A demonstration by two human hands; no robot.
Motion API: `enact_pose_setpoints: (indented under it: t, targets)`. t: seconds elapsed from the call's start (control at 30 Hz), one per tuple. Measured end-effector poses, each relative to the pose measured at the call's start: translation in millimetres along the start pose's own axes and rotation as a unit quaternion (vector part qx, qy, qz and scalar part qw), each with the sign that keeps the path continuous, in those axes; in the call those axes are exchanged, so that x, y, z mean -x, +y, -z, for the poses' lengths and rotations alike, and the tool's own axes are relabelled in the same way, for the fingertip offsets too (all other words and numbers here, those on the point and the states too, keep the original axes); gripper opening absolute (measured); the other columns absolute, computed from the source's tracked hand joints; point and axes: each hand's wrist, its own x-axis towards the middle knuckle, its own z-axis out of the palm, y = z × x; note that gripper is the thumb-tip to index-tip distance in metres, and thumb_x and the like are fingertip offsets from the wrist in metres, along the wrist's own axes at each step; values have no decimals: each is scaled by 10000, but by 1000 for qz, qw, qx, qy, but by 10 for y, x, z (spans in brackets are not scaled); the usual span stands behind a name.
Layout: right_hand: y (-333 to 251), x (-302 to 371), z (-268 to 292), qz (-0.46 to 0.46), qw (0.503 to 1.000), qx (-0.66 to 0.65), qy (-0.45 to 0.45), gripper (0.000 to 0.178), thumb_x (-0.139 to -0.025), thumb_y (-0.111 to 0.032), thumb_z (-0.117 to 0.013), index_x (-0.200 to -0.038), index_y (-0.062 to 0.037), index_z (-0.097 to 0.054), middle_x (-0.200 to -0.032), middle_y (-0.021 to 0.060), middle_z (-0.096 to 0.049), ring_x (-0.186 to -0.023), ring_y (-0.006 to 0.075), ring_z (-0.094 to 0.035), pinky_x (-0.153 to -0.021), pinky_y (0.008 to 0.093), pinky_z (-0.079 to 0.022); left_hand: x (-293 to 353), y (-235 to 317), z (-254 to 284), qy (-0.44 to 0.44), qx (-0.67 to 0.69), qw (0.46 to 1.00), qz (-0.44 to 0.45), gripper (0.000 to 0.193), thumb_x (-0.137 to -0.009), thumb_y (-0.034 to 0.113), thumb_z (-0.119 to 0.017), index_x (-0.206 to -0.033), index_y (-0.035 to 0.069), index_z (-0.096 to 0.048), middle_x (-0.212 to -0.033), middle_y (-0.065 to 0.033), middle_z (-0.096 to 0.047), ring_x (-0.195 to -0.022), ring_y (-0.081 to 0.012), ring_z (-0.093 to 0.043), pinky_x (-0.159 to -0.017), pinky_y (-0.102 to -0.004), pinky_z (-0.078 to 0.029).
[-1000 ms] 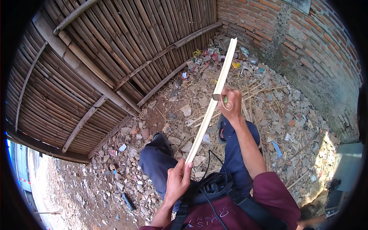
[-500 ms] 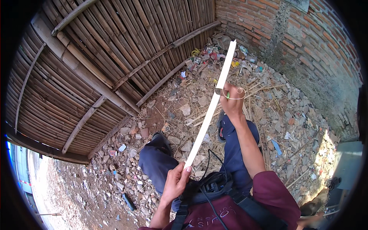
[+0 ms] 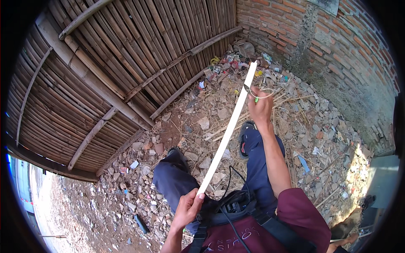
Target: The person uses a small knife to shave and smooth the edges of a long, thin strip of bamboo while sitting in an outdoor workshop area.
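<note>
A long pale strip [image 3: 225, 139], looking like split bamboo or wood, slants from near my lap toward the far corner. My left hand [image 3: 187, 208] is closed round its near end, thumb on top. Close to the far end, my right hand [image 3: 260, 105] is closed on a small knife with a green handle [image 3: 256, 100]. The knife's dark blade [image 3: 247, 87] lies against the strip's right edge. A thin pale shaving [image 3: 263, 97] curls over the right hand.
A bamboo-slat wall [image 3: 168, 33] stands at left, a brick wall [image 3: 337, 46] at right. Stones, straw and litter cover the ground [image 3: 204, 123] around my feet. A dark bottle-like object [image 3: 141, 223] lies lower left. Part of another person's limb [image 3: 346, 242] shows lower right.
The strip has shifted toward me, with my left hand moving nearer and leftward. The knife in my right hand now sits closer to the strip's far tip.
</note>
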Motion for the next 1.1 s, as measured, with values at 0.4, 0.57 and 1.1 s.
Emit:
enact_pose_setpoints:
  t: [0.4, 0.57, 1.1]
  targets:
    - [-34, 12, -102, 81, 992, -84, -57, 88, -835, 24, -616, -797, 23, -695, -639, 239, -627, -613, 414, -656, -569, 482, -463, -44, -140, 38, 21, -37, 999, -28, 347, -1143, 244, -561, -870, 29, -559, -644, 47, -472, -591, -39, -398, -526, -274, -327]
    - [-33, -119, -54, 54, 997, -57, -22, 78, -830, -9, -627, -775, -11, -682, -615, 225, -613, -583, 422, -659, -546, 484, -476, 21, -86, 25, 0, -46, 999, -16, 333, -1141, 244, -567, -887, 29, -577, -640, 46, -475, -589, -38, -406, -523, -274, -326]
    - [1744, -812, -211, -180, 967, 108, -144, 339, -939, -318, -644, -977, -19, -801, -1017, 290, -762, -994, 488, -736, -872, 565, -581, 311, -326, 148, -17, 4, 998, -58, 255, -1138, 252, -567, -931, 104, -594, -668, 83, -455, -561, -27, -393, -495, -233, -306]
